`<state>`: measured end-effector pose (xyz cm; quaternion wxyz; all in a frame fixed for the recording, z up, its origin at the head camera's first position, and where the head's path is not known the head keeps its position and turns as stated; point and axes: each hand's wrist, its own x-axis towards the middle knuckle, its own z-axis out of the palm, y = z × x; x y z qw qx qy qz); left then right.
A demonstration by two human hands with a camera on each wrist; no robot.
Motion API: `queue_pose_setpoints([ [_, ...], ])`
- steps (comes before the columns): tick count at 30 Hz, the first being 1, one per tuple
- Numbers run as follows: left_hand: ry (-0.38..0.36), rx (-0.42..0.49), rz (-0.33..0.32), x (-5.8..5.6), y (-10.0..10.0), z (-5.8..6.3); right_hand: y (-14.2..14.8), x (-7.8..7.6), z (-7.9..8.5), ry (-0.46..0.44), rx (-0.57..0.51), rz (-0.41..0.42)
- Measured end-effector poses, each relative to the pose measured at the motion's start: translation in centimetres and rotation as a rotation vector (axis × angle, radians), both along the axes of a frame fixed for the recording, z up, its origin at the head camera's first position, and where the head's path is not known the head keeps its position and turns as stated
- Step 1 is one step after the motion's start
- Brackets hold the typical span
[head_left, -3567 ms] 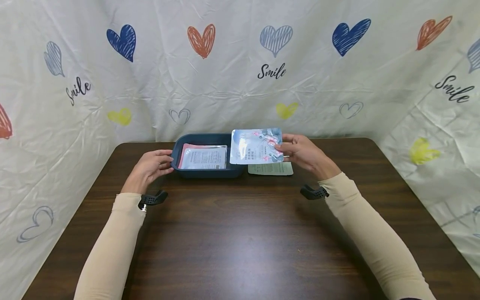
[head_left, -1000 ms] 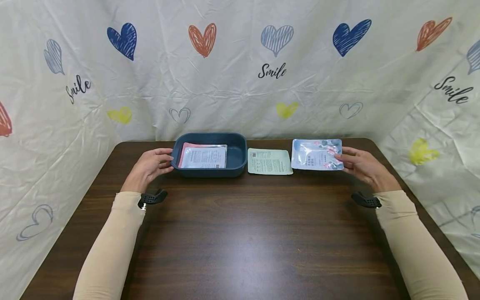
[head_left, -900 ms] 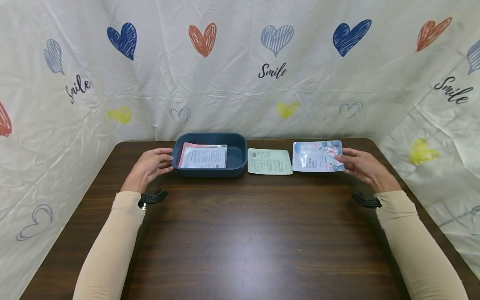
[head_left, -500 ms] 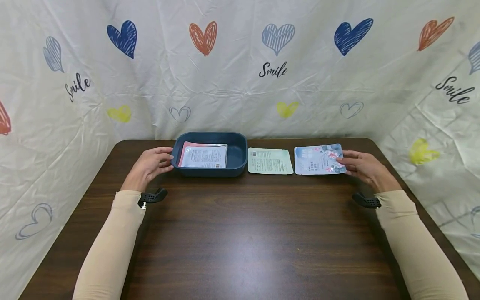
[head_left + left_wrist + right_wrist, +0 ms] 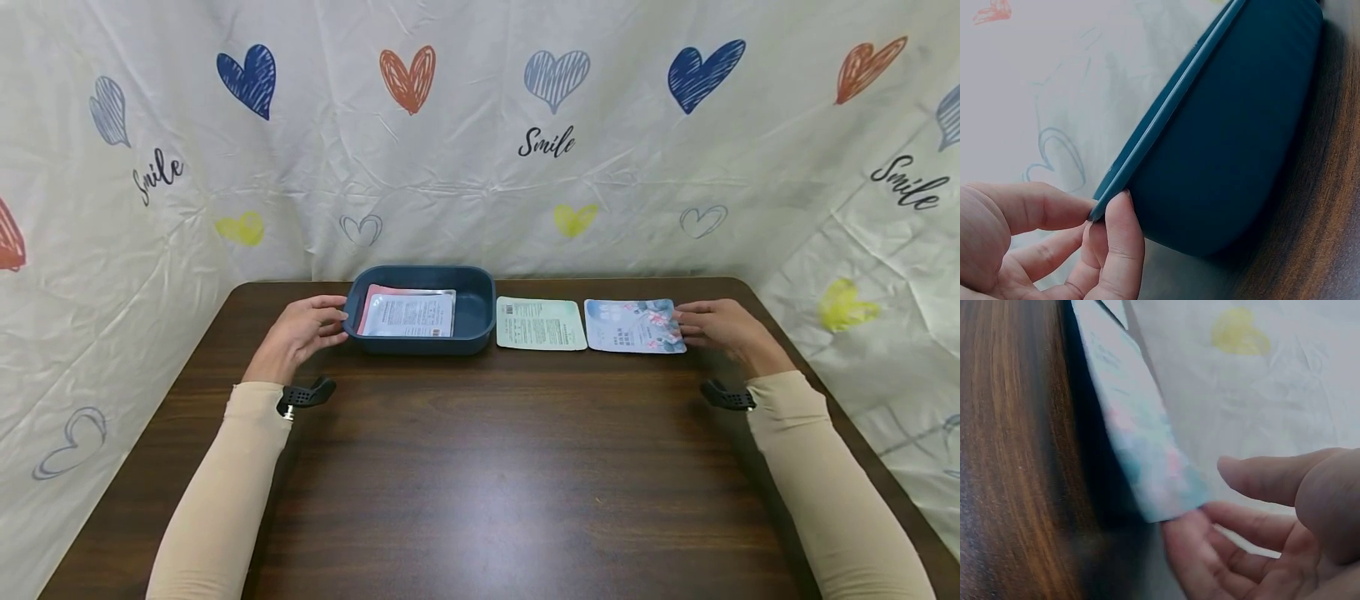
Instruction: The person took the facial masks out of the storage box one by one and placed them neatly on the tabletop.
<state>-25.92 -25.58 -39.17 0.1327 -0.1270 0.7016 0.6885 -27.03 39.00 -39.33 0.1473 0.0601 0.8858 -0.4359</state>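
Note:
At the left end of the dark blue plastic bin, my left hand pinches the rim between thumb and fingers, as the left wrist view shows. On the table to the right lies a light blue sheet-mask packet with pink flowers. My right hand is at its right edge; in the right wrist view the thumb stands off the packet while the fingers reach its corner. Between bin and blue packet rests a pale green packet. Inside the bin, a silvery-white packet overlaps a pink one.
The dark wooden table runs back to a white cloth backdrop printed with hearts and the word Smile. Both packets stand in a row right of the bin, near the table's back edge.
The blue packet went from over the bin to the right of the green one, then sank flat onto the table. My right thumb has come off it. The left hand stayed on the bin.

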Motion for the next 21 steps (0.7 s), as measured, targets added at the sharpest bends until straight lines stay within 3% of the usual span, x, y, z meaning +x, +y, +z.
queue_pose_setpoints([
  [5, 0.001, -0.041, 0.004, 0.1, 0.2, 0.2, -0.8, 0.3, 0.6, 0.071, 0.020, 0.055],
  [10, 0.009, -0.079, 0.018, -0.1, 0.4, 0.2, -1.9, 0.4, 0.9, 0.159, -0.062, 0.056],
  [21, 0.017, -0.078, 0.014, -0.2, 0.4, 0.0, -5.0, 0.5, 2.0, 0.193, -0.157, 0.081],
])
